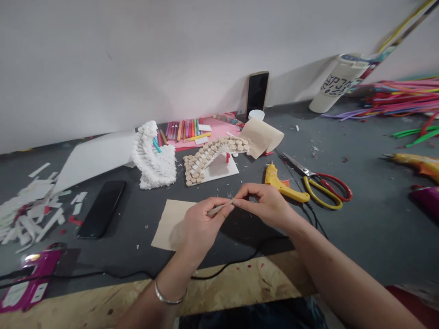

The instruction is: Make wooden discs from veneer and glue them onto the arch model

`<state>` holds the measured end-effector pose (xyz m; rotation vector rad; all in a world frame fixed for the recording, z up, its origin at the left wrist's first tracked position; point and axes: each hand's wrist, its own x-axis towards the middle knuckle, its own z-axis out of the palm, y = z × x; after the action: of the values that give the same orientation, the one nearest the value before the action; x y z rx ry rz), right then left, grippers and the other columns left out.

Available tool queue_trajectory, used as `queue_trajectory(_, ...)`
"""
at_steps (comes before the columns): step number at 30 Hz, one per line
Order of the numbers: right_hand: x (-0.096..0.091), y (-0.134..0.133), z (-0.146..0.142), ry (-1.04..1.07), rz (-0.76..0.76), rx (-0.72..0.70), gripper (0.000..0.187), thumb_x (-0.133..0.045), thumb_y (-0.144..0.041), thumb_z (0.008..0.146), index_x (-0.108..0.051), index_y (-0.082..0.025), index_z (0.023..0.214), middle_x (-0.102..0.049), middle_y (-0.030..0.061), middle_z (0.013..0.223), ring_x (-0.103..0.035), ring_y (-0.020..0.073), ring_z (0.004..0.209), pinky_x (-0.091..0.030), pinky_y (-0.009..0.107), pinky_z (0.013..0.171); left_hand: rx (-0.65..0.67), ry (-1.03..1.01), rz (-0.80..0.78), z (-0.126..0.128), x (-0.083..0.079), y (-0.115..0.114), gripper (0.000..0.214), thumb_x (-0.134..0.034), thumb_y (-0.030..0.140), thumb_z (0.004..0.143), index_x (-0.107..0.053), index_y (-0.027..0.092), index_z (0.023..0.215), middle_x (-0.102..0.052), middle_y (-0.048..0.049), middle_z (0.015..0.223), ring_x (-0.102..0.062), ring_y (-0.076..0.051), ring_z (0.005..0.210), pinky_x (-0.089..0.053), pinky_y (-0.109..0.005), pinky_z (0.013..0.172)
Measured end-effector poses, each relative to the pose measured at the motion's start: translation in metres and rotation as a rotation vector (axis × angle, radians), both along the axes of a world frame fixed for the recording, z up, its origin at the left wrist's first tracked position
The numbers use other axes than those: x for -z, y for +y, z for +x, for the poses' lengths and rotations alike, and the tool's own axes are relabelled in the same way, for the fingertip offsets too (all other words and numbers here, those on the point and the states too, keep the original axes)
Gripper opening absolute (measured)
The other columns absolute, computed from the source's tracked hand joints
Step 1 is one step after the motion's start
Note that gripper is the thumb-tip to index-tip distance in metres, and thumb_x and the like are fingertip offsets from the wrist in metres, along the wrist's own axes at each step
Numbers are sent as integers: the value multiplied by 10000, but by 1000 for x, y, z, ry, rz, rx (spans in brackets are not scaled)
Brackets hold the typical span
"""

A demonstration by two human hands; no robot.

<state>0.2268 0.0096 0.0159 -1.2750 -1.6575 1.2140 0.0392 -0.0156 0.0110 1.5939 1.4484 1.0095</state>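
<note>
Between both thumbs and fingers, a thin rolled strip of beige fabric or paper [216,209] is pinched over the dark table. My left hand [202,221] holds its wider end with curled fingers. At the narrow tip, my right hand [259,201] closes thumb and forefinger. Under my left hand lies a flat beige sheet [169,224] with jagged edges. Just beyond stands a small arched model covered in beige round pieces [204,155] on a white base. A white, fluffy-textured model [154,164] with steps stands to its left. Near my right wrist lies a yellow glue gun [284,185].
Scissors [317,178] lie right of the glue gun, before a curled beige sheet [259,137]. A black phone [102,209] and white scraps [27,214] are at left. A tumbler [334,87] stands near colourful pipe cleaners [401,98]. A black cable [229,265] crosses the front.
</note>
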Motion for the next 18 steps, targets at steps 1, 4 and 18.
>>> queue_trajectory(1, 0, 0, 0, 5, 1, -1, 177, -686, -357, 780, -681, -185, 741, -676, 14, 726, -588, 148, 697, -446, 275, 663, 3, -18, -17, 0, 0, 0, 172, -705, 385, 794, -760, 232, 849, -755, -9, 805, -675, -146, 721, -509, -215, 648)
queue_trajectory(4, 0, -1, 1, 51, -14, -27, 177, -702, -360, 770, -683, -186, 742, -677, 13, 732, -592, 143, 696, -447, 266, 663, 12, -85, -59, 1, -1, 0, 164, -713, 370, 777, -756, 215, 809, -748, -17, 764, -651, -135, 664, -487, -205, 590)
queue_trajectory(18, 0, 4, 8, 145, -142, -183, 267, -703, -422, 775, -678, -159, 740, -640, 8, 698, -540, 115, 638, -408, 246, 615, 87, -152, -101, -1, -8, 3, 134, -719, 319, 724, -744, 188, 736, -704, -19, 667, -524, -92, 534, -398, -188, 487)
